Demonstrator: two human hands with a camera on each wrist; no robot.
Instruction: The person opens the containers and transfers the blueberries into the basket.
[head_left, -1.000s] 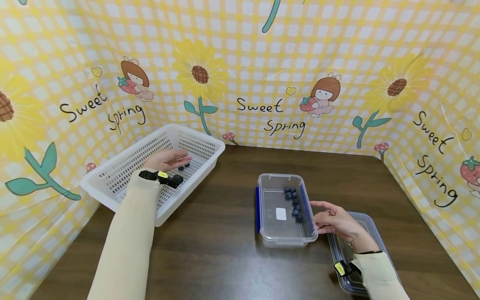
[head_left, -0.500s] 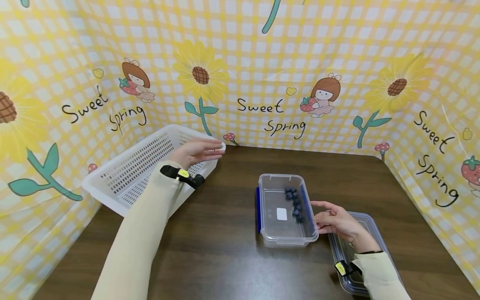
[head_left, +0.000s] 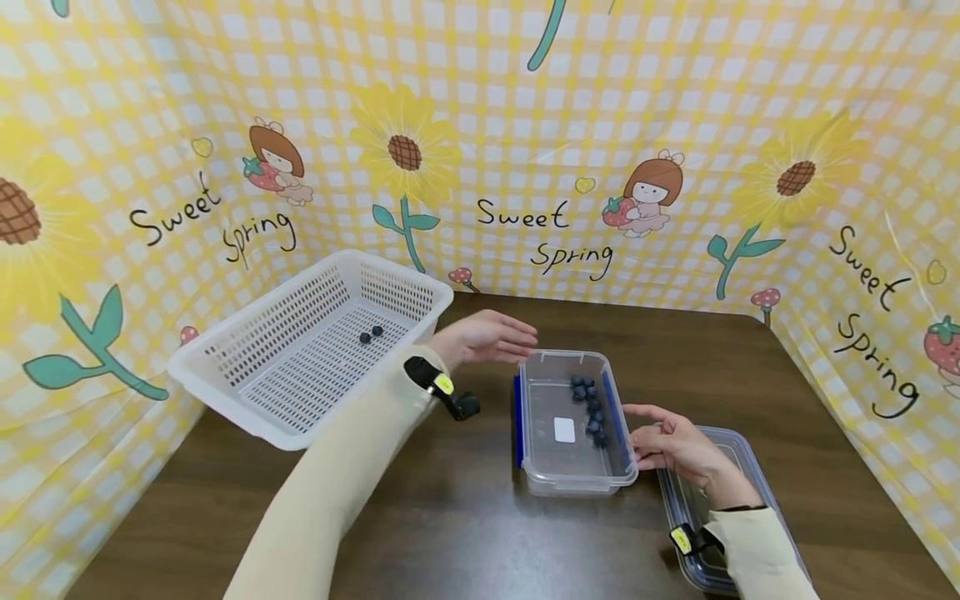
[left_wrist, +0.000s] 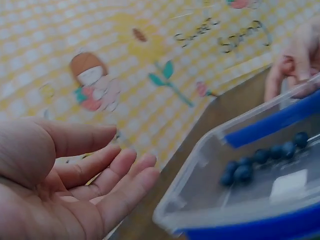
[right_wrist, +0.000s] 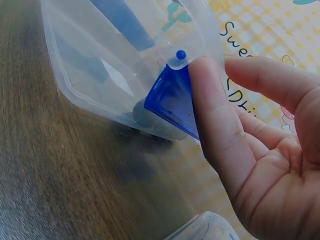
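Observation:
My left hand [head_left: 486, 337] hovers just left of the clear plastic container [head_left: 577, 481], thumb and fingers gently bent. In the left wrist view its thumb tip lies close over the index finger, a small dark spot beside it; I cannot tell whether a berry is held there. Inside the container, several blueberries [head_left: 592, 410] lie along the right side beside a white label [head_left: 564, 430]. My right hand [head_left: 678, 446] grips the container's right side, its fingers at the blue latch [right_wrist: 172, 100]. Two blueberries [head_left: 371, 334] sit in the white perforated basket [head_left: 247, 421].
A clear lid [head_left: 731, 442] lies under my right wrist, to the right of the container. Behind the brown wooden table [head_left: 450, 533] hangs a yellow checked cloth [head_left: 525, 133] with sunflowers on it. The basket's tall rim stands at the left.
My left hand has come up out of the basket and moved right, over its rim, to the container. The right hand and the container have stayed in place.

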